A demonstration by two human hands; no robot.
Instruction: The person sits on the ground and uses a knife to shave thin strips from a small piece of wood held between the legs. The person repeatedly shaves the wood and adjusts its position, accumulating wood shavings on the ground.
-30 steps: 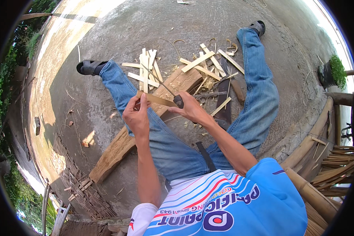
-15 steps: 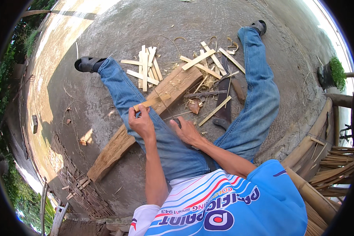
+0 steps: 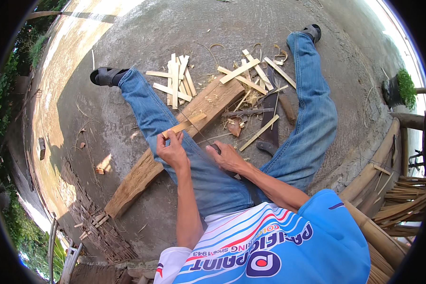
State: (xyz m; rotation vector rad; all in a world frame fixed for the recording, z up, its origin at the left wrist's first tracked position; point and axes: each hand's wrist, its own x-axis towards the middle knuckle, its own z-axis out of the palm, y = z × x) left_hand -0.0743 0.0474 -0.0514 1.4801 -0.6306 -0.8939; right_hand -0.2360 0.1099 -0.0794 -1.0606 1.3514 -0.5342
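Note:
My left hand (image 3: 172,152) pinches the near end of a flat bamboo strip (image 3: 186,124), which slants up to the right above the wooden beam. In my right hand (image 3: 229,157) is the dark handle of a knife; its thin blade (image 3: 197,128) points up and left, crossing the strip near its far end. I cannot tell whether the edge bites into it. The thick wooden beam (image 3: 144,177) lies diagonally on the ground, partly hidden by my left leg. Pale shavings are scattered on its far end.
Pale bamboo strips lie in a left pile (image 3: 174,80) and a right pile (image 3: 240,71). Between beam and right leg are a broad dark blade (image 3: 270,130), a flat narrow bar (image 3: 247,112) and a single strip (image 3: 259,133). A potted plant (image 3: 404,90) stands far right.
My right hand and the knife have shifted slightly right and down. The strip in my left hand has barely moved, and the piles stay as they were.

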